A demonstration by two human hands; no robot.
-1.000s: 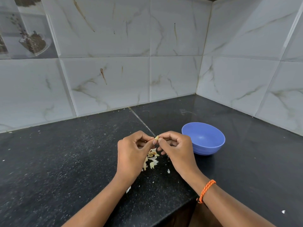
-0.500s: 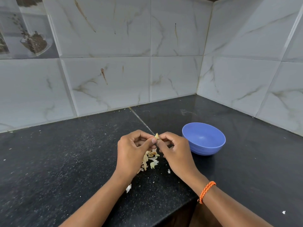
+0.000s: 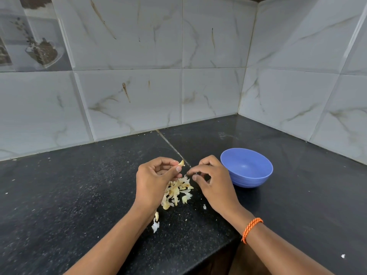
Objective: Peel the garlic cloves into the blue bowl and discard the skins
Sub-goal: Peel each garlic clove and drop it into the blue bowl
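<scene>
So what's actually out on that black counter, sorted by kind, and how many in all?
Blue bowl: 1
Garlic clove, pinched in the left hand: 1
Pile of garlic skins: 1
Orange wristband on the right hand's wrist: 1
Total: 4

Single head-worn wide-angle view, looking forward and down from close above the left hand (image 3: 156, 179) and right hand (image 3: 214, 181), countertop (image 3: 79, 195) beyond the fingers.

Two hands work above the black counter (image 3: 79, 195): the left hand (image 3: 155, 181) and the right hand (image 3: 213, 181). There is one garlic clove (image 3: 181, 163), one blue bowl (image 3: 246, 167), one pile of skins (image 3: 176, 192) and one orange bracelet (image 3: 251, 229).
</scene>
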